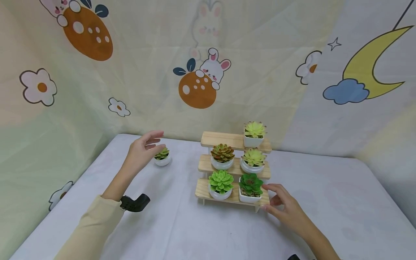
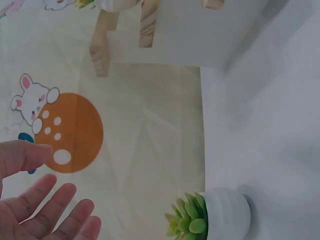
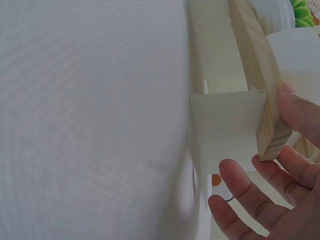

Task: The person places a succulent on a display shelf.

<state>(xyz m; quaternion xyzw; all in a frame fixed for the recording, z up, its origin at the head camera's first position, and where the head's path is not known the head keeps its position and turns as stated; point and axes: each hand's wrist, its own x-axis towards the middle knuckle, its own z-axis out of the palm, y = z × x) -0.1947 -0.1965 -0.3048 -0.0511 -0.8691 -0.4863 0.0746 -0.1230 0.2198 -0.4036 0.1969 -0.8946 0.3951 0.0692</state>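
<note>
My left hand (image 1: 141, 150) is raised with its fingers apart from the thumb and nothing between them. Just beyond it a small succulent in a round white pot (image 1: 162, 161) stands on the table, partly covered by the fingers in the head view. My right hand (image 1: 289, 209) grips the right end of a three-tier wooden display stand (image 1: 222, 139) at its lowest board (image 3: 267, 75). In the right wrist view the thumb lies on one face of that board and a fingertip meets its end. Beside these fingers sits a dark green succulent (image 1: 251, 184) in a square white pot.
On the lowest board is also a bright green succulent (image 1: 221, 182). The middle board holds a reddish-brown succulent (image 1: 222, 153) and a pale green one (image 1: 253, 157); another pale one (image 1: 255, 130) tops the stand. A white cloth (image 1: 156, 231) covers the table, with a printed curtain (image 1: 146, 72) behind.
</note>
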